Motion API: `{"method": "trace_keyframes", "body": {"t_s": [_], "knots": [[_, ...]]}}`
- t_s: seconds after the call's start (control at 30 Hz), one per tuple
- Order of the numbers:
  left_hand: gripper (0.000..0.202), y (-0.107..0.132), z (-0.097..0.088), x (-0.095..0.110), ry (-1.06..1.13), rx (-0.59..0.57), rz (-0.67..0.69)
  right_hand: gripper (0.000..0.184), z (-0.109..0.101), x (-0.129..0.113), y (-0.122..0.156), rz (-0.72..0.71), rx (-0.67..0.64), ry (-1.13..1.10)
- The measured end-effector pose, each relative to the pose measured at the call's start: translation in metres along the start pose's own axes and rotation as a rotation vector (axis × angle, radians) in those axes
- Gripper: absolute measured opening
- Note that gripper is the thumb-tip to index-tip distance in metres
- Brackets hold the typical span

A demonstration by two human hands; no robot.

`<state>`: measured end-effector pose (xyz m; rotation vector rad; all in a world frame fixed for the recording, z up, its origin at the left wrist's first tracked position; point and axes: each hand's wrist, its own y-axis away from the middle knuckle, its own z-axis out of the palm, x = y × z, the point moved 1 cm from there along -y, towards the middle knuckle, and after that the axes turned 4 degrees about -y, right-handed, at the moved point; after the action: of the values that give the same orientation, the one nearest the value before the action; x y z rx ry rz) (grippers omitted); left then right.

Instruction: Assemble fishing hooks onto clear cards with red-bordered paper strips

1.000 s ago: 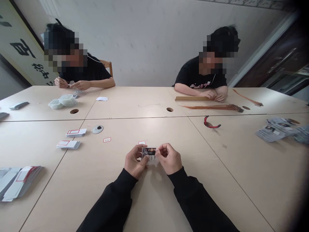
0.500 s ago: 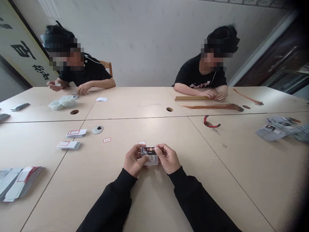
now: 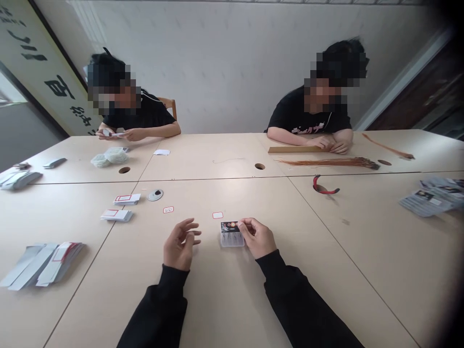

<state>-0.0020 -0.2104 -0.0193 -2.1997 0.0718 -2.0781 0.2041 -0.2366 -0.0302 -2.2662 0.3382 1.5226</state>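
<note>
A small clear plastic box (image 3: 232, 238) with a black printed label across its top part is in front of me; thin dark items show through its lower part. My right hand (image 3: 258, 237) pinches its right upper corner between thumb and fingers. To the left of the box, my left hand (image 3: 181, 244) hovers with fingers spread, holding nothing and apart from the box. Just beyond the box lies a small white sticker with a red border (image 3: 218, 215). Another red-edged sticker (image 3: 168, 210) lies farther left, beyond my left hand.
Stacks of white cards (image 3: 116, 215) and longer cards (image 3: 60, 261) lie left, near a round metal disc (image 3: 155, 195). Red-handled pliers (image 3: 322, 188) and packets (image 3: 431, 198) are right. Across the table (image 3: 203, 164), two people sit; one has a long copper-coloured bundle (image 3: 333, 163) in front.
My left hand has let go of the box and moved left, its fingers opening. The right hand keeps its hold. The person at the far left has brought both hands together around a pale item.
</note>
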Motion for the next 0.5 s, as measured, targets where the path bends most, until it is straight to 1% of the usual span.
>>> {"method": "trace_keyframes", "body": {"t_s": [0.13, 0.2, 0.27, 0.37, 0.43, 0.5], "knots": [[0.028, 0.011, -0.048, 0.004, -0.069, 0.177, 0.031, 0.026, -0.003, 0.003, -0.002, -0.062, 0.030, 0.236], [0.027, 0.016, -0.076, 0.006, -0.151, 0.274, 0.074, 0.026, -0.004, 0.005, -0.002, -0.101, 0.014, 0.337], [0.027, 0.019, -0.105, 0.008, -0.263, 0.397, 0.122, 0.028, -0.006, 0.007, -0.001, -0.155, -0.013, 0.421], [0.024, 0.021, -0.154, 0.014, -0.493, 0.627, 0.182, 0.037, -0.010, 0.009, 0.003, -0.238, -0.029, 0.530], [0.023, 0.020, -0.188, 0.020, -0.693, 0.774, 0.229, 0.052, -0.011, 0.015, 0.003, -0.303, -0.101, 0.575], [0.026, 0.017, -0.223, 0.027, -0.888, 0.849, 0.268, 0.070, -0.012, 0.026, -0.002, -0.327, -0.161, 0.593]]}}
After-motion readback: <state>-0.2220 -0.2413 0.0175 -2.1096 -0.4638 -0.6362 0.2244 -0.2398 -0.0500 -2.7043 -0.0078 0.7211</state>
